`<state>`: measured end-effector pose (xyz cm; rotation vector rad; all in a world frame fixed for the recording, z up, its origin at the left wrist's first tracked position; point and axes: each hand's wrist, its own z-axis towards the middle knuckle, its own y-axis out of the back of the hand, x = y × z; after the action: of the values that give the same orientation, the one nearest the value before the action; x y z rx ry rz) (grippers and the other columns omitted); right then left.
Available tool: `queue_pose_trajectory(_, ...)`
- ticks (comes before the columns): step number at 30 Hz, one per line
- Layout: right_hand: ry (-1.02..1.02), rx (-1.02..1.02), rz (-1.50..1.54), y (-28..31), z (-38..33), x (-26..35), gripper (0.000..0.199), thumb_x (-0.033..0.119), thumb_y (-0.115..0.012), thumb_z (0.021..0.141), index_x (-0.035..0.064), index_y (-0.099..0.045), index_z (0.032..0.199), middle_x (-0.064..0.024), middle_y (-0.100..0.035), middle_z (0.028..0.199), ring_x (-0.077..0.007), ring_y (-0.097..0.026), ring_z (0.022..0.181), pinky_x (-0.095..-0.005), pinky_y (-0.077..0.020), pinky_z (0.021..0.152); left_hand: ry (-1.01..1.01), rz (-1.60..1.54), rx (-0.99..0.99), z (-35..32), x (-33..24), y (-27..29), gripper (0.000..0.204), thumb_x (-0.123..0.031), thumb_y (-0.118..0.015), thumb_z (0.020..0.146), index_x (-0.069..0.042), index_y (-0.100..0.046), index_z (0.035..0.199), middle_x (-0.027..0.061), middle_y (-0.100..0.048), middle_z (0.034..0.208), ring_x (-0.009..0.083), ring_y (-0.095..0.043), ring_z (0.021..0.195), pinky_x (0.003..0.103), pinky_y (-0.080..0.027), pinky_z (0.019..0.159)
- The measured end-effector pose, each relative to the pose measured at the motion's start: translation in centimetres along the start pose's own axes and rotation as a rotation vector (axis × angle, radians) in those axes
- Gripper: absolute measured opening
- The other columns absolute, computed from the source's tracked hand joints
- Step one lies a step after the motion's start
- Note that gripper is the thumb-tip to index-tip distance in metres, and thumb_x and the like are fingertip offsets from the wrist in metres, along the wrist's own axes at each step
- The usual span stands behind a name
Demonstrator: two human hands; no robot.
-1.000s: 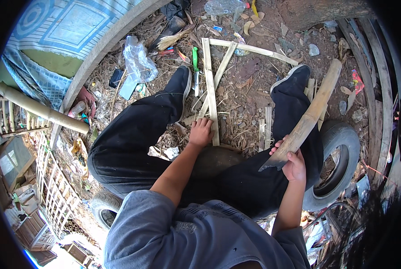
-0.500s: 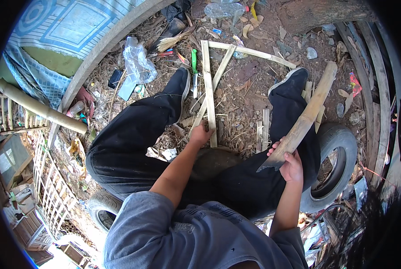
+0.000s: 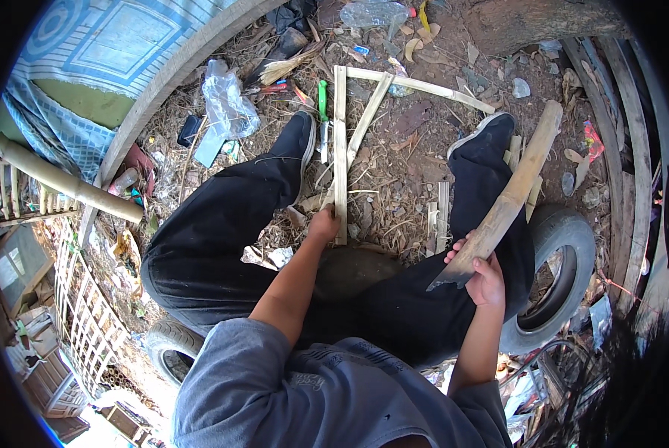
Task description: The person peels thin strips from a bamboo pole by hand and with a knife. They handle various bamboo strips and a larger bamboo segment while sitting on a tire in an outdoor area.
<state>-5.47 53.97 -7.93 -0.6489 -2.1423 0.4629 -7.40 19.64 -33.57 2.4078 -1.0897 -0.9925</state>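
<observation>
My left hand [image 3: 324, 225] is closed at the near end of a pale, straight bamboo strip [image 3: 340, 149] that lies lengthwise on the ground between my feet. Its fingertips are partly hidden at the strip's edge. A second bamboo strip [image 3: 369, 116] slants beneath the first, and a third strip [image 3: 424, 88] runs from the far end toward my right shoe. Over my right thigh, my right hand [image 3: 484, 278] grips the jagged near end of a thick split bamboo piece [image 3: 513, 198], which points away to the upper right.
A green-handled knife [image 3: 323, 104] lies by my left shoe. Short bamboo offcuts [image 3: 439, 216] are beside my right leg. Tyres [image 3: 555, 299] flank me. Plastic bags [image 3: 230, 101], a bottle [image 3: 375, 13] and dry leaves litter the dirt; planks [image 3: 626, 164] stand at right.
My left hand has moved slightly left, and the near end of the straight strip has swung left with it. My right hand and the thick bamboo piece stay nearly in place.
</observation>
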Motion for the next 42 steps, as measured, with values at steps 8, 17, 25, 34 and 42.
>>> queue_pose_trajectory(8,-0.01,-0.004,-0.02,0.0,0.0,0.0,0.064,0.018,-0.077,0.079,0.001,-0.044,0.13,-0.016,-0.06,0.113,-0.0311,-0.064,0.103,-0.0479,-0.0514,0.096,0.096,0.108,-0.016,0.0,-1.8,0.2,0.05,-0.023,-0.066,0.082,-0.001,-0.06,0.126,0.0267,-0.068,0.108,0.0413,-0.065,0.103,0.048,-0.051,0.092)
queue_pose_trajectory(17,0.0,-0.007,-0.027,-0.1,0.0,-0.1,0.064,0.019,-0.078,0.078,0.0013,-0.045,0.129,-0.0157,-0.06,0.112,-0.0306,-0.064,0.102,-0.0471,-0.0519,0.095,0.054,0.107,0.013,0.1,-0.7,0.1,0.049,-0.017,-0.058,0.081,-0.009,-0.059,0.129,0.021,-0.068,0.114,0.0403,-0.062,0.111,0.049,-0.048,0.097)
queue_pose_trajectory(25,0.009,-0.016,0.001,0.1,0.1,-0.1,0.061,0.015,-0.078,0.076,-0.0002,-0.046,0.126,-0.0183,-0.063,0.111,-0.0317,-0.065,0.102,-0.0443,-0.0508,0.096,0.059,0.222,-0.023,-1.5,-1.4,-0.4,0.058,-0.014,-0.06,0.078,-0.015,-0.054,0.136,0.0153,-0.054,0.137,0.0404,-0.045,0.131,0.052,-0.043,0.104)
queue_pose_trajectory(34,0.012,-0.002,0.026,0.4,0.0,0.0,0.059,0.01,-0.077,0.076,0.0001,-0.048,0.126,-0.0181,-0.065,0.11,-0.0331,-0.066,0.102,-0.0451,-0.0504,0.096,0.001,0.292,0.027,-1.5,-1.7,0.7,0.065,-0.014,-0.067,0.074,-0.013,-0.051,0.137,0.0211,-0.051,0.132,0.0412,-0.047,0.128,0.047,-0.045,0.104)
queue_pose_trajectory(42,0.031,0.009,0.05,0.5,-0.1,0.1,0.052,0.009,-0.075,0.078,-0.0017,-0.051,0.123,-0.018,-0.066,0.111,-0.033,-0.066,0.104,-0.0446,-0.0501,0.095,-0.014,0.261,0.063,-2.9,-2.0,4.0,0.069,-0.018,-0.068,0.074,-0.009,-0.046,0.139,0.0239,-0.05,0.132,0.0431,-0.055,0.12,0.048,-0.048,0.099)
